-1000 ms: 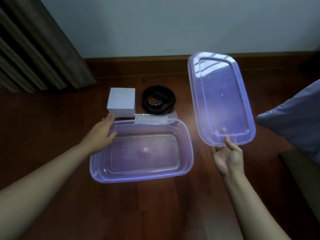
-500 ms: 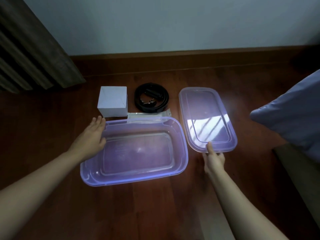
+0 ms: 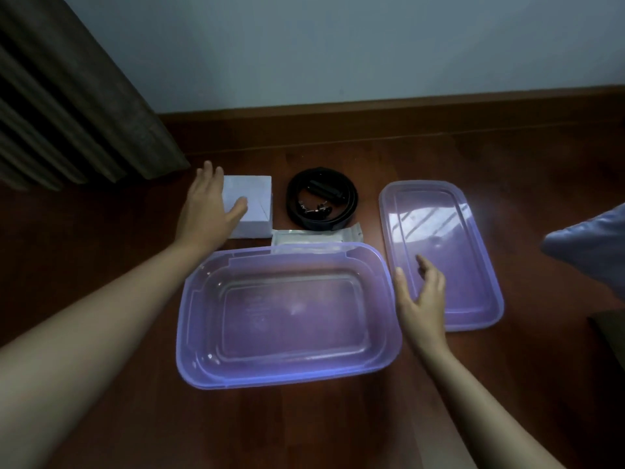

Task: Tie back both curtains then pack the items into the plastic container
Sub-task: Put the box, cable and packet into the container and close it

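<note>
Open plastic container (image 3: 287,316) on the floor (image 3: 304,428), lid (image 3: 449,231) beside it; left hand (image 3: 208,211), fingers spread, rests on the white box (image 3: 253,206); right hand (image 3: 421,299) hovers unclenched, holding nothing, above the lid's near edge.

Home room: dark wood floor (image 3: 304,428), skirting board (image 3: 372,113), hanging curtain (image 3: 77,106), pillow (image 3: 592,245).

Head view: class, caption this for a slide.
Left hand reaches the white cardboard box beside the empty purple plastic container.

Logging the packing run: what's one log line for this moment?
phase: packing start | left hand: reaching onto white box | right hand: open, over lid | container: empty
</note>
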`<action>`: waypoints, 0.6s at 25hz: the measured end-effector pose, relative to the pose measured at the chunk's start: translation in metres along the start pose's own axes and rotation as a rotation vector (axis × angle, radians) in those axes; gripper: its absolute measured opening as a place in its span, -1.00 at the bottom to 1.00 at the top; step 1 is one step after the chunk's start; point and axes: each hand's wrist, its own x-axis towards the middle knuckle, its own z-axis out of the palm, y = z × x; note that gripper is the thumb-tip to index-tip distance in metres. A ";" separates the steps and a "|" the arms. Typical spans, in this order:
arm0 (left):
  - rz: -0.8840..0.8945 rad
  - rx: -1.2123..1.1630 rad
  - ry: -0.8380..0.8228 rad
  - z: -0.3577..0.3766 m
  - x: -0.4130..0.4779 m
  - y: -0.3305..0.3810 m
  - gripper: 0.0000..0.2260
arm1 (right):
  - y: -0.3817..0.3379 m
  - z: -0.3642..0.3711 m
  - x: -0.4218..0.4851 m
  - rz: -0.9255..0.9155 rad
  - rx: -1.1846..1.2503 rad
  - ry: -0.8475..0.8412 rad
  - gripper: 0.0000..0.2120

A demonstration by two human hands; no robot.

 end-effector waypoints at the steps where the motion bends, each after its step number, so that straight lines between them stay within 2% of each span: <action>1: -0.047 0.039 -0.043 0.004 0.012 0.001 -0.32 | -0.006 0.007 0.001 -0.065 -0.054 -0.095 -0.42; 4: -0.126 0.175 -0.231 0.024 0.031 -0.001 -0.15 | -0.003 0.023 -0.001 -0.177 -0.268 -0.284 -0.30; 6: -0.200 0.182 -0.336 0.037 0.035 -0.003 -0.08 | -0.001 0.025 0.000 -0.099 -0.278 -0.327 -0.20; 8: -0.254 0.143 -0.364 0.048 0.038 -0.001 -0.06 | 0.001 0.026 0.001 -0.060 -0.272 -0.323 -0.16; 11: -0.308 0.047 -0.273 0.055 0.037 0.005 -0.15 | 0.004 0.027 0.002 -0.061 -0.267 -0.313 -0.15; 15: -0.318 -0.138 -0.032 0.041 0.035 0.000 -0.22 | 0.006 0.026 0.002 -0.026 -0.227 -0.337 -0.18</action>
